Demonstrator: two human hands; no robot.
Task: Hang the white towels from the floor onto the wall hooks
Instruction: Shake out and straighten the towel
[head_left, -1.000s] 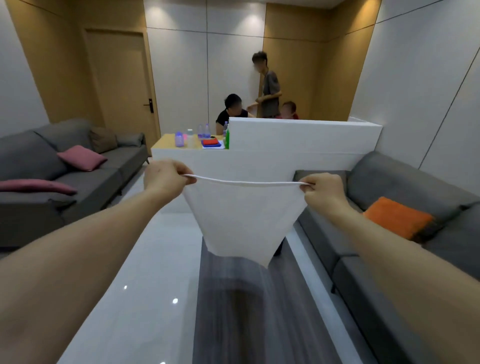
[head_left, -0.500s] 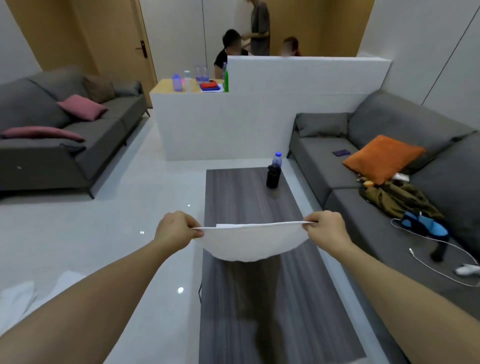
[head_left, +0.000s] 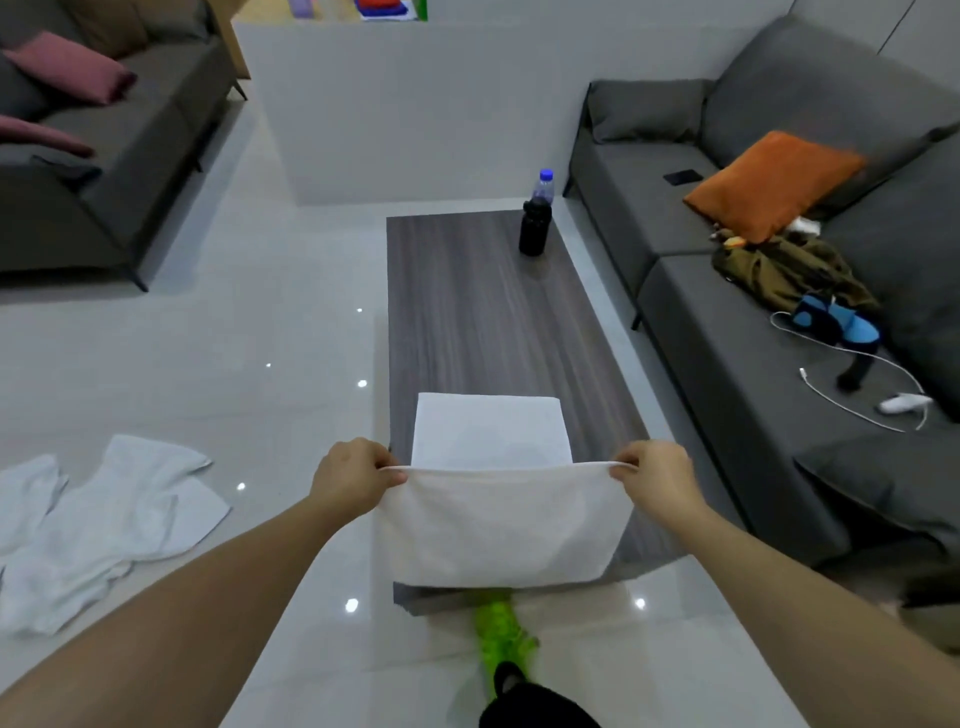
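A white towel (head_left: 498, 525) is stretched between both hands over the near end of the dark wooden coffee table (head_left: 483, 312). My left hand (head_left: 353, 475) pinches its left top corner and my right hand (head_left: 654, 475) pinches the right one. The towel's far part lies flat on the tabletop while the near part hangs over the table's front edge. More white towels (head_left: 104, 525) lie crumpled on the glossy floor at the left. No wall hooks are in view.
A black bottle (head_left: 535, 228) and a clear bottle behind it stand at the table's far end. Grey sofas flank the table: right one (head_left: 753, 322) with an orange cushion, clothes, cables; left one (head_left: 78, 171) with pink cushions. A white partition (head_left: 415, 104) stands behind.
The view tipped down from the room to the table. Both hands lowered the towel from chest height until its far part came to lie on the tabletop.
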